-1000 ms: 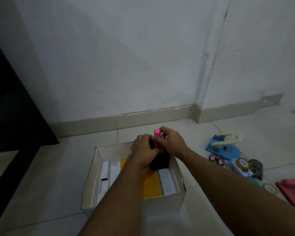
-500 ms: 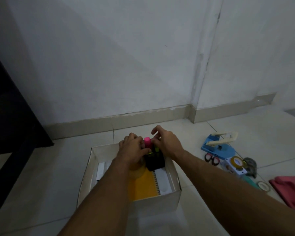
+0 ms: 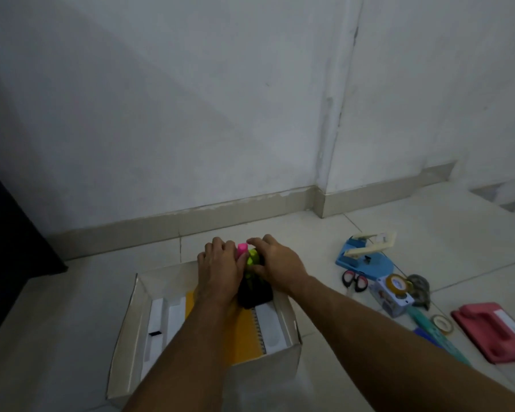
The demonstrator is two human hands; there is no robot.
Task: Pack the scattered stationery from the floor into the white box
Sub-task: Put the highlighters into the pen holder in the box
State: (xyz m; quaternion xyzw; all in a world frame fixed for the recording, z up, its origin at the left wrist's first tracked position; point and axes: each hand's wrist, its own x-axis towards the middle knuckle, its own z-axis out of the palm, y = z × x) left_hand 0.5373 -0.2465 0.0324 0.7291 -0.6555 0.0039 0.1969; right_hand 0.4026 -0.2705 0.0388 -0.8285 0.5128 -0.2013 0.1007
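The white box [image 3: 125, 328] stands open on the floor tiles. Inside lie a yellow spiral notebook [image 3: 244, 334] and white sleeves [image 3: 158, 322]. A black pen holder [image 3: 254, 294] stands upright in the box's far right corner, with a pink highlighter [image 3: 242, 249] and a green highlighter [image 3: 252, 257] sticking out of its top. My left hand [image 3: 219, 269] presses against the holder's left side, fingers touching the pink highlighter. On the holder's right side, my right hand [image 3: 277, 261] curls its fingers over the green highlighter.
On the floor to the right lie a blue tape dispenser [image 3: 366, 257], red-handled scissors [image 3: 354, 281], a tape roll on a small carton [image 3: 394, 289], a teal ruler [image 3: 434, 331], another tape roll [image 3: 442, 324] and a pink hole punch [image 3: 494, 331]. The wall skirting runs behind the box.
Both hands have lowered the pen holder with its highlighters deeper into the box's far right corner. The green highlighter now shows beside the pink one.
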